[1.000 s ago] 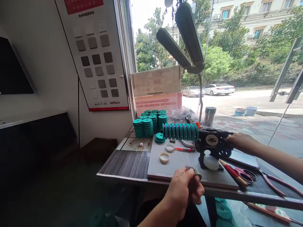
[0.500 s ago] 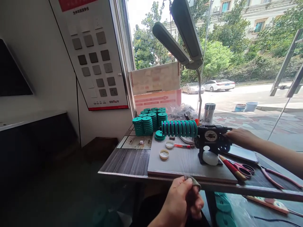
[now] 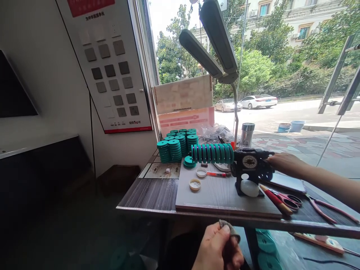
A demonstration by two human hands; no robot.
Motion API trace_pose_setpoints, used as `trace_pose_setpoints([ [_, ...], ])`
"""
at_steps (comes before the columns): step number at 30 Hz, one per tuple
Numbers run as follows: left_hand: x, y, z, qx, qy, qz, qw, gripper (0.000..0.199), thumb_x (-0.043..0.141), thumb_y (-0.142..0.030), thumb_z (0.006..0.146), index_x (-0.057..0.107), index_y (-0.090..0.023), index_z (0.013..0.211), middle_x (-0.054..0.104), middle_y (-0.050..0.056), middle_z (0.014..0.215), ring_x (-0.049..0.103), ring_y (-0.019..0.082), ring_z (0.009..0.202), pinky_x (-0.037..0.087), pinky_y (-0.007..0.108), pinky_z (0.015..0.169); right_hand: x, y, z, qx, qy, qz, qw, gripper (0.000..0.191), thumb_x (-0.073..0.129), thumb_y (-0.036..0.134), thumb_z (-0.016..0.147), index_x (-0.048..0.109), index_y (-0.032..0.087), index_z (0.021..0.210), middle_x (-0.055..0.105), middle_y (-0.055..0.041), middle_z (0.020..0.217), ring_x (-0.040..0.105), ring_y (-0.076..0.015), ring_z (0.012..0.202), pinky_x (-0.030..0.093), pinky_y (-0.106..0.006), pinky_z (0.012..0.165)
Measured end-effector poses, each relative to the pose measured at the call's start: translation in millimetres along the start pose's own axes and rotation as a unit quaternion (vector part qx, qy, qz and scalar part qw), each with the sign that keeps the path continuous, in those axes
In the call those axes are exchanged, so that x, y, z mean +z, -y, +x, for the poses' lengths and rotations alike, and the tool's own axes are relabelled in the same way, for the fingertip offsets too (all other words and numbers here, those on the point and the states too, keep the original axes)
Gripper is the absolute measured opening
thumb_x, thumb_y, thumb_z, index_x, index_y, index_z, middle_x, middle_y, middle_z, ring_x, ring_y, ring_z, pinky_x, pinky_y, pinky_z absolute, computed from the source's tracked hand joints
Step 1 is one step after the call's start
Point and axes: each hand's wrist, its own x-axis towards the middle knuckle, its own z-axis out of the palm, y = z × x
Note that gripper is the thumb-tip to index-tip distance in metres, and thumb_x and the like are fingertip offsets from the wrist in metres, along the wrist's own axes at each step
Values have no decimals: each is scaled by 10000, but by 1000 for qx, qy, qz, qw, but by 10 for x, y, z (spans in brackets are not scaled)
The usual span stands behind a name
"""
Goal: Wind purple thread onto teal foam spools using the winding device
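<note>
Low at the front of the table, my left hand (image 3: 215,245) pinches a folded piece of grey cloth (image 3: 230,229) between thumb and fingers. Thin, faint wires run from it up to a row of teal spools (image 3: 212,153) mounted on the shaft of a black hand-crank coil winder (image 3: 250,172). The winder has a round dial facing me. At its right end, my right hand (image 3: 281,160) is closed around the crank handle, whose grip is mostly hidden by the fingers. A white rounded lump (image 3: 249,188) sits against the winder's base.
Stacked teal spools (image 3: 174,150) stand at the back left. On the white board (image 3: 208,202) lie a small round dish (image 3: 195,184), a white ring (image 3: 201,172) and a red pen (image 3: 216,174). Scissors (image 3: 289,202) and pliers (image 3: 323,212) lie right; a lamp (image 3: 222,48) rises behind.
My left hand has moved slightly down and to the right, still pinching the cloth. My right hand stays on the crank handle with little visible movement.
</note>
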Motion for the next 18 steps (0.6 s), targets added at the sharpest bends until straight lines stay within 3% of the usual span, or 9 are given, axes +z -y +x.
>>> trace_pose_setpoints([
  [6,-9,5,-6,22,-9,-8,1000,452,607,-556,607,392,-173,717,309,-101,427,226,2,346,139,191,404,-48,51,-17,3,-1,9,1000,340,302,168,822,636,175,760,590,-88,802,573,-160,752,328,-233,620],
  [10,76,-148,27,84,-19,59,994,464,570,-595,617,411,-161,662,304,-90,446,235,8,380,182,194,414,-44,91,-38,-3,6,21,1000,336,322,101,782,643,185,837,598,-95,826,580,-177,807,360,-255,673],
  [14,144,-345,120,116,-2,112,987,447,542,-577,640,359,-171,602,281,-86,458,216,8,406,147,193,415,37,113,-69,-9,10,39,999,319,333,172,809,642,201,887,603,-95,881,580,-196,861,395,-280,724],
  [18,54,-365,296,129,6,147,981,406,490,-542,691,346,-175,594,271,-86,453,206,10,396,136,201,409,121,127,-110,-13,1,53,999,340,309,214,826,648,203,852,616,-92,877,588,-190,867,420,-282,747],
])
